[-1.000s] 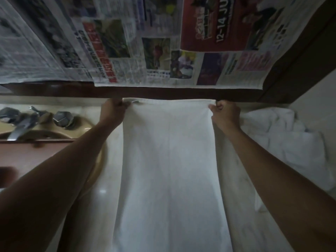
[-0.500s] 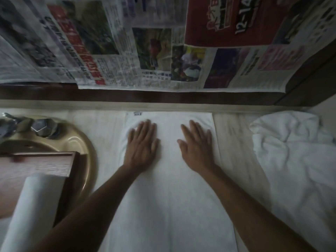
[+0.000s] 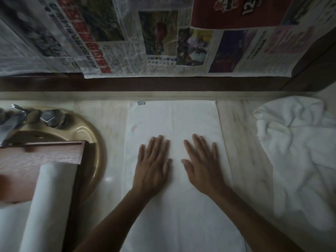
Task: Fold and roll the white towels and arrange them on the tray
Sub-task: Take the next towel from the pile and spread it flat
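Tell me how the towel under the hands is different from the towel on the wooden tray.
The flat towel lies spread out on the counter; the rolled towel is a tight tube on the wooden tray. The left hand and right hand press flat on the flat towel; no hand touches the rolled towel. Both are white.

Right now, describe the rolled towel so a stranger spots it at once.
Find the gold sink basin at left; a wooden tray sits over it. The rolled towel lies on that tray, a tight white cylinder, unlike the flat towel mid-counter or the crumpled pile at right.
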Tool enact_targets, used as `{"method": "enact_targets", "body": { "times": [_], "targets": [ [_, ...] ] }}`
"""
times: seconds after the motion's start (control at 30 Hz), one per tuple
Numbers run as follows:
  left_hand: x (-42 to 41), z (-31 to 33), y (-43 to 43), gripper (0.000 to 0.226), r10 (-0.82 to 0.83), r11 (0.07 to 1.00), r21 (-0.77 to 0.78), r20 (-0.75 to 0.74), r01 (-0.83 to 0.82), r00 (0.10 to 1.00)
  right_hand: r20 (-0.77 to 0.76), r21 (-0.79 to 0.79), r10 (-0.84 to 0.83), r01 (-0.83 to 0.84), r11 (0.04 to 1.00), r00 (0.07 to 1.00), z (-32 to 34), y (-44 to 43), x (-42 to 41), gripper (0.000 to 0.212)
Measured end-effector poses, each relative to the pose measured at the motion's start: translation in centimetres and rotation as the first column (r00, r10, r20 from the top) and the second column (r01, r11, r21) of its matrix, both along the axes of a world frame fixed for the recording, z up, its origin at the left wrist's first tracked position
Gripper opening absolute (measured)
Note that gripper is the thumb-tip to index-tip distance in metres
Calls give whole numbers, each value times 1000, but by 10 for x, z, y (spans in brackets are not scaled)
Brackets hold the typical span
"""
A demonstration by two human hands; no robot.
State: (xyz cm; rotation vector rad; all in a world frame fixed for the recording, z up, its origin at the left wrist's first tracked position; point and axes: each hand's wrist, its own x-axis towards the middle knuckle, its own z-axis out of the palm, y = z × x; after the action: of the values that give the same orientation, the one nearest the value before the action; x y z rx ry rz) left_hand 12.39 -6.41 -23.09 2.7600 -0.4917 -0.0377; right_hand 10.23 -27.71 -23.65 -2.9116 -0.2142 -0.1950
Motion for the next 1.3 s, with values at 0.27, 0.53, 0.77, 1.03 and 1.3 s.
{"method": "enact_targets", "body": {
  "times": [0.27,0.53,0.77,1.03,1.3],
  "targets": [
    [-28,7,77,64,225,974,-17,32,-225,974,61,37,-287,286,958,956,5,-57,-37,61],
    [-126,-2,52,60,17,1000,-10,7,-17,1000,-14,9,-96,97,995,995,-3,-17,-118,57],
    [-170,11,69,62,142,988,-61,8,-141,990,17,56,-309,308,950,951,10,-34,-156,60],
    [-213,-1,60,60,11,1000,-2,-12,-11,1000,-50,16,-127,128,992,991,6,-10,-211,56],
    [-254,14,66,65,43,996,-78,-55,-47,998,-103,68,-161,168,983,982,13,8,-248,61]
  ]
}}
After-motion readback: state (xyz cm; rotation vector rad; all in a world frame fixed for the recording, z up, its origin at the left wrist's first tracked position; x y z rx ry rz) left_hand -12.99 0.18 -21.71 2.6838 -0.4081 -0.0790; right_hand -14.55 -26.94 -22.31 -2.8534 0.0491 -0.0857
